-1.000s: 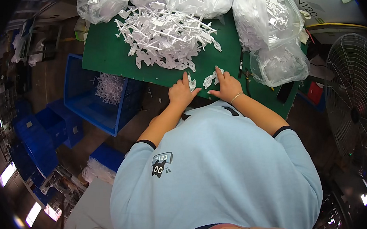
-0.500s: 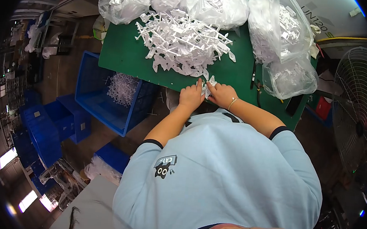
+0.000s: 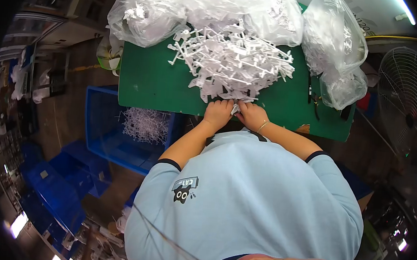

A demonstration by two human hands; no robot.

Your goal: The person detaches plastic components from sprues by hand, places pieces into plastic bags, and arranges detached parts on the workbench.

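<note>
drawn together since the first frame, our two hands now meet at the table's near edge, with small white pieces gathered between them. at the left we see a blue bin (image 3: 104, 132) below the green table (image 3: 149, 82), a tangle of thin white parts (image 3: 145, 124) inside it. a clear bag (image 3: 146, 17) of white parts sits on the table's far left. next comes our left hand (image 3: 218, 112), its fingers bent and close together, fingertips at the small white pieces (image 3: 235, 108); we cannot tell whether it grips them. the white heap (image 3: 235, 59) spreads just beyond, its near edge close to our fingers. our right hand (image 3: 253, 115), a thin bracelet (image 3: 263, 126) at its wrist, has its fingers curled in by those same pieces, its hold also unclear to us. farther right lie a dark pen-like tool (image 3: 310, 91), a black-handled tool (image 3: 317, 109) and a big filled bag (image 3: 334, 32); a round fan (image 3: 404, 95) stands beyond the table.
</note>
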